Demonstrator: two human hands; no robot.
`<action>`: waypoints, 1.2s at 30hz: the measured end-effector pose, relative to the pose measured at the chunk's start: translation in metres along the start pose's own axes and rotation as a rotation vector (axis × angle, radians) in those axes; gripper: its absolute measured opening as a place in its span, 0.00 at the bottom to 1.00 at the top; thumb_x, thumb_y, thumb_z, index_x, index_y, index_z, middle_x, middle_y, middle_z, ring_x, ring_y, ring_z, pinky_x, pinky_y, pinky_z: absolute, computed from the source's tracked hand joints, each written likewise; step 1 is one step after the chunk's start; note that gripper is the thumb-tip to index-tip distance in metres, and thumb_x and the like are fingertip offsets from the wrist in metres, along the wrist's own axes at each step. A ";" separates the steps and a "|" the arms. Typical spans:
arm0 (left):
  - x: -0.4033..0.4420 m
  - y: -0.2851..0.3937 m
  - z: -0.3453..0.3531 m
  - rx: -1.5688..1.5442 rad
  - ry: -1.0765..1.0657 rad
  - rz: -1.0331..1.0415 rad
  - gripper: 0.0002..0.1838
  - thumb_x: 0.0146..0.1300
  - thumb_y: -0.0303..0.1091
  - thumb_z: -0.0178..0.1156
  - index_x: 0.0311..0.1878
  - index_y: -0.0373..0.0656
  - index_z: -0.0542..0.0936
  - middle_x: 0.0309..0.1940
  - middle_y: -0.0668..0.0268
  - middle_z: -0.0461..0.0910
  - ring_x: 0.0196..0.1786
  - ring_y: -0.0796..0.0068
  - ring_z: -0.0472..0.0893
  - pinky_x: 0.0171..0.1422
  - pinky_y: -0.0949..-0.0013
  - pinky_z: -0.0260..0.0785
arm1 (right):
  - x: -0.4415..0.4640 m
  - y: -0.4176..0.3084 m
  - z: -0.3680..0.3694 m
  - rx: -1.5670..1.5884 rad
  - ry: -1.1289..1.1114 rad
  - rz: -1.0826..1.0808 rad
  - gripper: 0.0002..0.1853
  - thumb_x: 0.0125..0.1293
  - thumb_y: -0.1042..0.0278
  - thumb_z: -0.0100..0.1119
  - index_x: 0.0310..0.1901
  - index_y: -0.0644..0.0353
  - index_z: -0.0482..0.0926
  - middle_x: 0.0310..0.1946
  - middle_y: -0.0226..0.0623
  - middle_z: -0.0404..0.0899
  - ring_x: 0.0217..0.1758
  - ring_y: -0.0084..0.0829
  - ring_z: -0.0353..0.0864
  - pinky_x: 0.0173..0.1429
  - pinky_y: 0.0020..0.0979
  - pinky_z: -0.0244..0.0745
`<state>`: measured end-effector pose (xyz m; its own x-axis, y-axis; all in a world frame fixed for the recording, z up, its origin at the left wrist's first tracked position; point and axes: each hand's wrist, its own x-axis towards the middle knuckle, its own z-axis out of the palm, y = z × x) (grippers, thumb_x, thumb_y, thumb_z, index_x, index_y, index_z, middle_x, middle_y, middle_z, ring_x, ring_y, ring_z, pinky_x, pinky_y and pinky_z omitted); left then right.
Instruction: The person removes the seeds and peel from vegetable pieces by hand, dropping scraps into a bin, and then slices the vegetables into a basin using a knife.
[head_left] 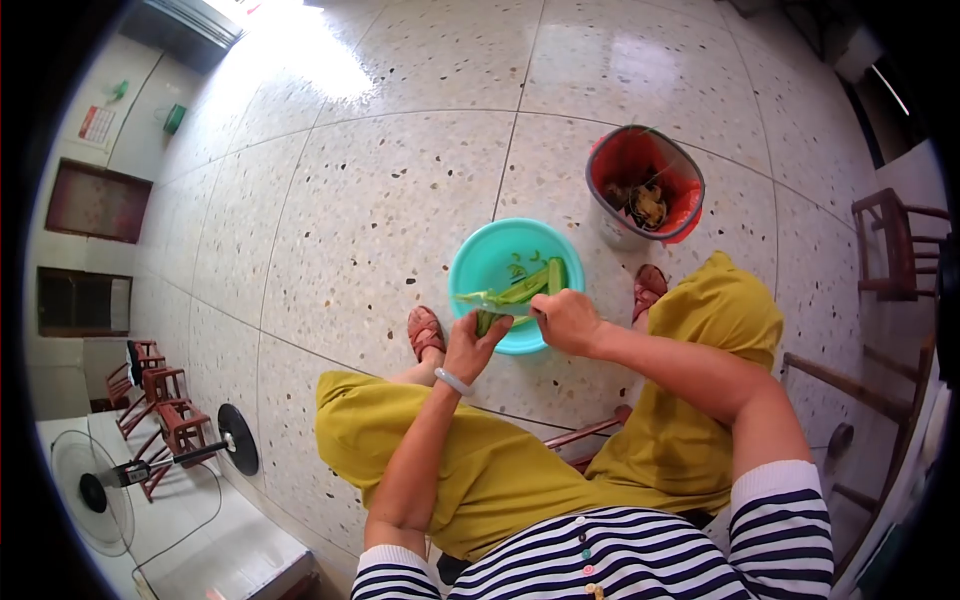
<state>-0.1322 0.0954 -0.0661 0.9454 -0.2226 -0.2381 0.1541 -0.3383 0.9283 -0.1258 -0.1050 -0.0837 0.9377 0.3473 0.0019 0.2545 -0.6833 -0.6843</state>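
Over a turquoise basin [468,250] on the floor, my two hands work close together. My left hand [474,343] is closed around a long green vegetable [485,322], whose exact kind I cannot make out. Closed on a knife [515,309] is my right hand [566,321]; the thin blade points left and lies against the vegetable by my left fingers. Inside the basin are long green vegetable pieces [530,285] and several small green shavings [518,268]. My fingers partly hide the vegetable and the knife's handle.
A bin [616,232] with a red liner and scraps stands beyond the basin, to the right. My sandalled feet [425,330] flank the basin. Wooden stools [165,385] and a fan [95,492] are at left, a wooden chair [890,245] at right.
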 end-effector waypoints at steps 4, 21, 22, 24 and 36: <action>0.004 0.004 -0.004 -0.051 -0.012 -0.026 0.13 0.66 0.40 0.64 0.43 0.38 0.80 0.26 0.78 0.73 0.28 0.88 0.68 0.29 0.79 0.59 | -0.003 0.041 0.014 -0.153 -0.156 0.218 0.04 0.55 0.75 0.54 0.30 0.65 0.77 0.26 0.55 0.80 0.35 0.56 0.82 0.40 0.50 0.77; 0.017 0.013 -0.021 -0.514 -0.004 -0.282 0.20 0.70 0.46 0.57 0.46 0.34 0.80 0.40 0.62 0.83 0.41 0.76 0.81 0.50 0.73 0.74 | 0.013 0.004 -0.030 -0.511 0.018 -0.145 0.14 0.47 0.78 0.61 0.38 0.63 0.73 0.29 0.46 0.81 0.32 0.43 0.82 0.39 0.40 0.75; 0.019 0.010 -0.020 -0.511 0.014 -0.298 0.21 0.70 0.47 0.57 0.46 0.34 0.80 0.40 0.62 0.83 0.41 0.76 0.81 0.50 0.73 0.74 | 0.014 0.000 -0.036 -0.533 0.029 -0.182 0.14 0.46 0.78 0.62 0.38 0.63 0.73 0.29 0.46 0.80 0.32 0.43 0.81 0.38 0.39 0.74; 0.024 0.004 -0.021 -0.454 0.097 -0.297 0.20 0.69 0.48 0.58 0.44 0.36 0.80 0.37 0.66 0.82 0.40 0.79 0.80 0.48 0.75 0.74 | 0.014 -0.002 -0.045 -0.545 0.040 -0.202 0.14 0.45 0.77 0.62 0.37 0.62 0.74 0.27 0.44 0.80 0.31 0.42 0.80 0.37 0.40 0.73; 0.022 0.002 -0.013 -0.403 0.049 -0.170 0.14 0.69 0.44 0.59 0.44 0.42 0.75 0.28 0.69 0.78 0.26 0.81 0.77 0.31 0.77 0.70 | 0.021 -0.021 -0.074 0.111 0.219 -0.064 0.09 0.56 0.74 0.58 0.40 0.55 0.78 0.22 0.47 0.79 0.26 0.50 0.80 0.30 0.44 0.73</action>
<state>-0.1073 0.1022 -0.0662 0.9080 -0.1474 -0.3922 0.3991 0.0196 0.9167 -0.0937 -0.1306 -0.0157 0.9524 0.2323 0.1976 0.2991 -0.5854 -0.7536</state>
